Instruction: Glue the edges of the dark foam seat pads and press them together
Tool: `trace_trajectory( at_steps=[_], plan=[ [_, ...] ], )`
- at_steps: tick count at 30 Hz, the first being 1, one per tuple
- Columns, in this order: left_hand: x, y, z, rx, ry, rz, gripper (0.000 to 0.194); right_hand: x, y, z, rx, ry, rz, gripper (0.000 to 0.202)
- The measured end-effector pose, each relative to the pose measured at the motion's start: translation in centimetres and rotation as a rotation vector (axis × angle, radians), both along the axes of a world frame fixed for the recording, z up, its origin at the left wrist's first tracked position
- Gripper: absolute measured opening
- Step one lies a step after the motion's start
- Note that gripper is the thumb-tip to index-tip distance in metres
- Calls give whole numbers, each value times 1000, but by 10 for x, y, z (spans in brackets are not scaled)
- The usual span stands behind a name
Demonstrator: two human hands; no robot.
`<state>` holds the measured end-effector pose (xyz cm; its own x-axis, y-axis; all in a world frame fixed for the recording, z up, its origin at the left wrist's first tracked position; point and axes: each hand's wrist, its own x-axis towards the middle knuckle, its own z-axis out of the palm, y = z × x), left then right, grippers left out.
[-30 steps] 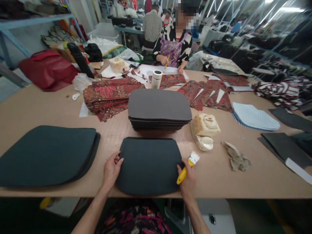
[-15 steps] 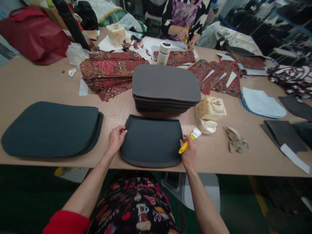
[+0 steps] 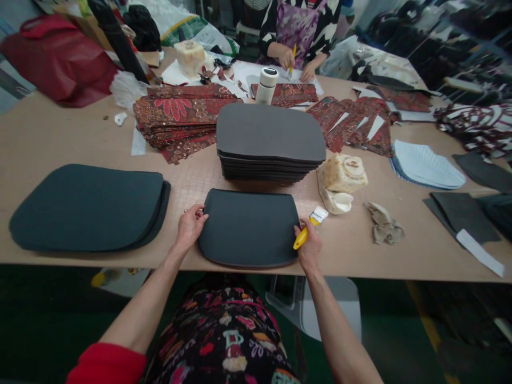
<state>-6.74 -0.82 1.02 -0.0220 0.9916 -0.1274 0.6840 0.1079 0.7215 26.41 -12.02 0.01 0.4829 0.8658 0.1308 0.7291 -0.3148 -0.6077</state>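
Note:
A dark rounded panel (image 3: 248, 229) lies flat near the table's front edge. My left hand (image 3: 192, 226) pinches its left edge. At its right edge, my right hand (image 3: 309, 242) has fingertips on the panel and also holds a yellow-handled brush (image 3: 303, 236), whose white bristles point up and away to the right. Just behind the panel stands a stack of grey-topped panels (image 3: 271, 130). Larger dark green panels (image 3: 88, 208) lie overlapped at the left.
A cut-open white container (image 3: 344, 173) and a crumpled rag (image 3: 384, 223) sit to the right. Patterned fabric strips (image 3: 180, 114) and a white bottle (image 3: 266, 88) are behind the stack. Across the table a person (image 3: 300, 32) holds another yellow brush.
The view has shifted slightly. The front panel's near edge looks flatter, and both my hands keep their grip. The person opposite has moved their brush to the left.

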Motion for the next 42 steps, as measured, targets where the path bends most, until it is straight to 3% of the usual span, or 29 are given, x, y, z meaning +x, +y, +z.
trace_trajectory(
  at_steps=[2,4,6,9,11,15,18,21,24,28,31,38,42],
  plan=[
    [-2,-2,5,63,36,7,46,1,-6,19,15,-39,-35,42],
    [-4,-6,14,151,61,15,54,6,-15,49,60,-83,-111,47],
    [-4,-13,27,244,63,7,49,17,-23,83,130,-43,-201,52],
    [8,-20,46,393,54,-12,34,42,-22,122,263,197,-381,52],
    [29,-18,60,495,53,-49,28,58,-4,137,381,495,-394,52],
    [84,6,101,687,103,-285,35,53,69,174,520,1005,-133,55],
    [122,38,126,713,194,-478,39,15,128,209,440,1043,152,52],
    [146,76,126,668,336,-601,40,-31,180,232,343,922,379,46],
    [153,108,109,633,393,-625,42,-68,224,234,247,780,543,40],
    [147,128,92,597,358,-653,38,-97,264,215,109,716,618,36],
    [146,130,90,524,329,-662,38,-109,277,200,37,708,641,35],
    [156,132,85,396,276,-653,40,-124,294,177,-158,633,844,29],
    [148,133,95,416,264,-690,36,-122,323,172,-34,569,802,30]
  ],
)
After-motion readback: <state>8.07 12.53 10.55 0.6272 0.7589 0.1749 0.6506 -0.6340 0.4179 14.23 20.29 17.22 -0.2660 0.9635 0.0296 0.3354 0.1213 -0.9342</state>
